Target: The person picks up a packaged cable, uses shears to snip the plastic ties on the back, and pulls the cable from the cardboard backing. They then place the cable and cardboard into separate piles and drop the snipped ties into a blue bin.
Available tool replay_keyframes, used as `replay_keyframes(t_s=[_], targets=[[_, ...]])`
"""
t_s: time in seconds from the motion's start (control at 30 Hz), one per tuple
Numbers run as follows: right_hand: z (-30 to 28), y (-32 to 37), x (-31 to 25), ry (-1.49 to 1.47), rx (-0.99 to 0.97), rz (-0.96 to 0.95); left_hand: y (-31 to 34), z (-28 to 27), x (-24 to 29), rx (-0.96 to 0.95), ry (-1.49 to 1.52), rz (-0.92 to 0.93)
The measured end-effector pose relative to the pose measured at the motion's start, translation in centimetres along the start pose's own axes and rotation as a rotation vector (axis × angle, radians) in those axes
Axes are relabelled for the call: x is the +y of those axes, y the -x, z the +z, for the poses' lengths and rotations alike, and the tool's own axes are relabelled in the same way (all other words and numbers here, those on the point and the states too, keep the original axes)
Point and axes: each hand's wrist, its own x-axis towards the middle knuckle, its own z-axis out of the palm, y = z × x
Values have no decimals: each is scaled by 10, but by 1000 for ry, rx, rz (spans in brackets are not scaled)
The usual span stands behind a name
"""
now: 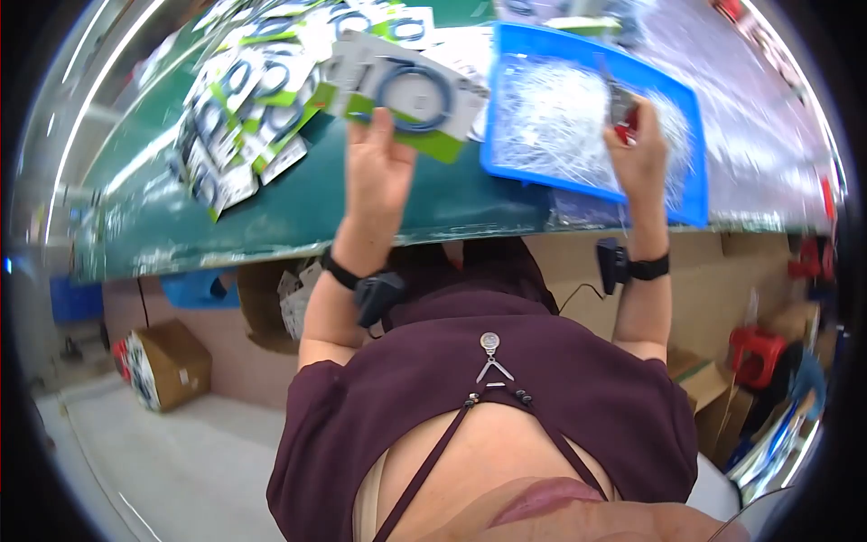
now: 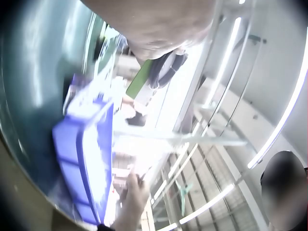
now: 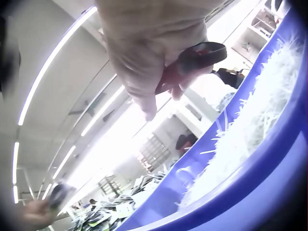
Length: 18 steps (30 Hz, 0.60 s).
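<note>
My left hand (image 1: pixel 377 181) holds up a white-and-green card (image 1: pixel 456 99) bearing a coil of blue-grey cable (image 1: pixel 384 88), thumb on the front of the card. The same coil (image 2: pixel 166 70) shows beyond the hand in the left wrist view. My right hand (image 1: pixel 643 154) grips red-handled pliers (image 1: pixel 622 110), with the metal tip pointing away from me. It hovers over a blue tray (image 1: pixel 533 173) of thin, whitish plastic strips (image 1: pixel 560 113). Red-and-black handle ends (image 3: pixel 192 62) stick out of the right fist in the right wrist view.
Many similar carded cables (image 1: pixel 262 99) lie heaped at the left and back of the green table (image 1: pixel 135 217). The table's front edge runs close to my body. A cardboard box (image 1: pixel 172 366) stands on the floor at left, a red stool (image 1: pixel 757 352) at right.
</note>
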Motion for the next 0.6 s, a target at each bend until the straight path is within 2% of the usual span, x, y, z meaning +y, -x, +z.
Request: replay_keyframes(t_s=[0.07,0.13,0.2,0.23,0.27,0.3,0.33,0.4,0.43,0.53,0.6], targets=[[-6,-14,10,133,-93,92,12,-57,66,91,-155,204],[-3,-18,52,106,-135,116,48,-104,130,213,-410,392],[-1,-13,59,-501,-154,317,100,-140,177,359,-648,490],[0,-4,38,-659,-115,308,128,-156,190,400,-658,513],[2,2,17,-815,-67,305,154,-174,199,526,-764,526],[7,3,16,-829,-92,297,174,-193,204,646,-865,531],[12,5,18,-878,-113,255,193,-221,205,666,-870,545],[25,4,18,-978,-135,169,217,-266,206,968,-1393,394],[29,2,13,-990,-130,162,211,-262,208,968,-1395,410],[31,-5,-9,-1098,-145,159,173,-238,188,779,-1480,702],[29,-5,-13,-1111,-163,176,134,-205,188,530,-1746,639]])
